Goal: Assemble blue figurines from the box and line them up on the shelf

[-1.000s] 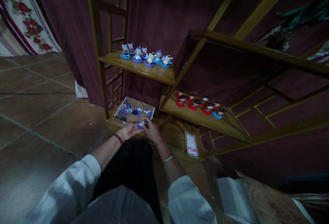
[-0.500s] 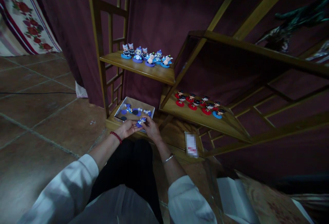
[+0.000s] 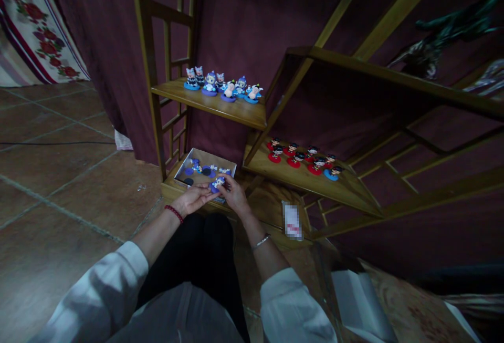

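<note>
1. Figurine in purple-and-white plastic (image 3: 218, 183) is beside the shallow white cardboard box (image 3: 214, 159); easy reach, I guess;
2. left hand's (image 3: 196, 197) fingers support its base; right hand's (image 3: 235, 196) pinch its side, probably steadying it.

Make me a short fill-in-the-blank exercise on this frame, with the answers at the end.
1. The left hand and right hand hold a figurine whose base is ____.
2. The red bracelet circles the ____ wrist.
3. Among the red-based figures on the right shelf stands one with a ____ base.
Missing words: purple; left; blue.
</note>
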Action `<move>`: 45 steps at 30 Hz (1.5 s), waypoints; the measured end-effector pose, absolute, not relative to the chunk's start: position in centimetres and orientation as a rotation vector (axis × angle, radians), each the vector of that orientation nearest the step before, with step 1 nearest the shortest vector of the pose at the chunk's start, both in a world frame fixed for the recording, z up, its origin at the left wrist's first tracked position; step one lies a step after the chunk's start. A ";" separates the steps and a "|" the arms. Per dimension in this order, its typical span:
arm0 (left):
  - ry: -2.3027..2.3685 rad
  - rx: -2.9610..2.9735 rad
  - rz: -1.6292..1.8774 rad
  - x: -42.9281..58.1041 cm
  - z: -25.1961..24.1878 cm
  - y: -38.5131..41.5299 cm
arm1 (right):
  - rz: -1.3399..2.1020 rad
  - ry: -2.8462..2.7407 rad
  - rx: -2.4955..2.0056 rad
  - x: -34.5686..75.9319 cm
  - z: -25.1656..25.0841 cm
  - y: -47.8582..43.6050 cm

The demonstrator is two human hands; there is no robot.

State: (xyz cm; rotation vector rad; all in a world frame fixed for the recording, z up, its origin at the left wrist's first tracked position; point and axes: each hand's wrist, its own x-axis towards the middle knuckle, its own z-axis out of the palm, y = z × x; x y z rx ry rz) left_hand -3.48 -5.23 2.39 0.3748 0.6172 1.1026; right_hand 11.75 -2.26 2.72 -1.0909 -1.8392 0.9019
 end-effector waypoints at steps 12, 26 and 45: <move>0.613 0.397 1.113 -3.5 1.8 -5.5 | 0.916 -1.904 -1.078 12.1 3.8 -2.4; 0.651 0.400 1.114 -2.8 2.9 -6.2 | 0.736 -1.950 -1.199 12.4 3.3 -3.2; 0.616 0.413 0.972 -3.2 2.3 -6.8 | 0.754 -2.079 -1.059 13.5 3.6 -4.5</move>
